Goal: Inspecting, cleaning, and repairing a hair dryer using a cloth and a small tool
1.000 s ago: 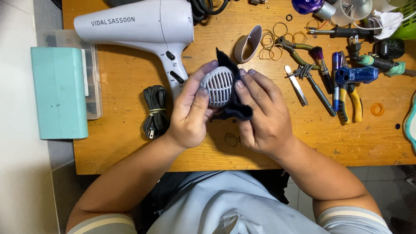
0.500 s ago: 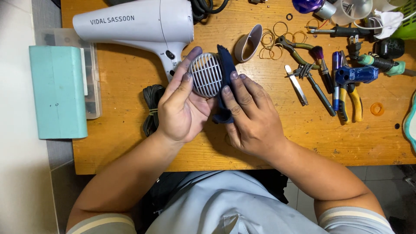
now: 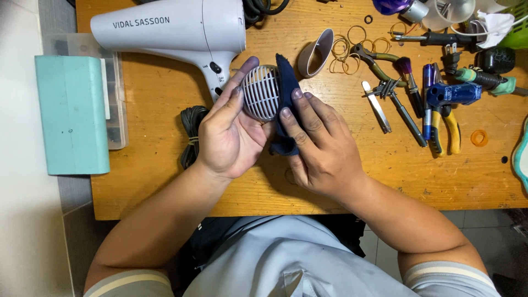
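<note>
The round grille (image 3: 260, 93) looks like moulded white plastic, smooth with a soft sheen, and the dark blue cloth (image 3: 286, 104) against it is matt and soft, creased. The hair dryer (image 3: 170, 27) at the far left is glossy pale plastic. The table (image 3: 165, 99) is orange-brown wood, matt and scuffed (small dark marks near the right edge). On the far right, the pliers (image 3: 443, 124) have yellow rubbery grips, and the tweezers (image 3: 377, 107) are bare shiny metal.

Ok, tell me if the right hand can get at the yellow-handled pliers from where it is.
Probably yes: the yellow-handled pliers lie uncovered on the table just beside the right hand, but that hand holds the dark cloth.
</note>
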